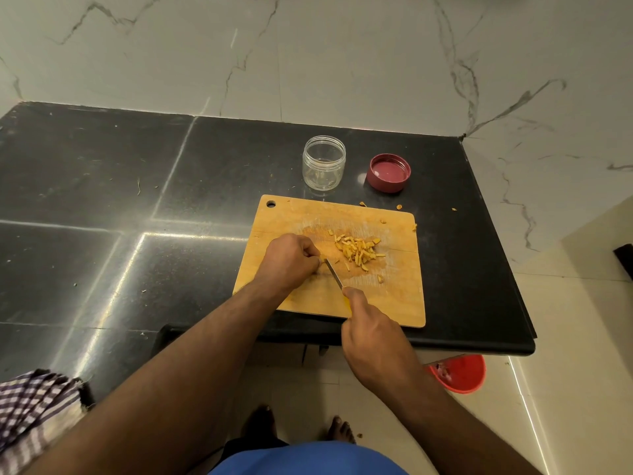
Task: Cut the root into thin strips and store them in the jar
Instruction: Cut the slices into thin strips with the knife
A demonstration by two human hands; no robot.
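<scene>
Only a small stub of root (321,258) remains, pinched under the curled fingertips of my left hand (291,260) near the left of the cutting board (394,303), while my right hand (371,332) grips the knife (333,273) handle with its blade laid against the stub. I judge the root stiff, light and slippery, best held low behind the blade. Cut strips (358,252) lie heaped just right; the open jar (323,163) stands far beyond, beside its lid (388,172).
</scene>
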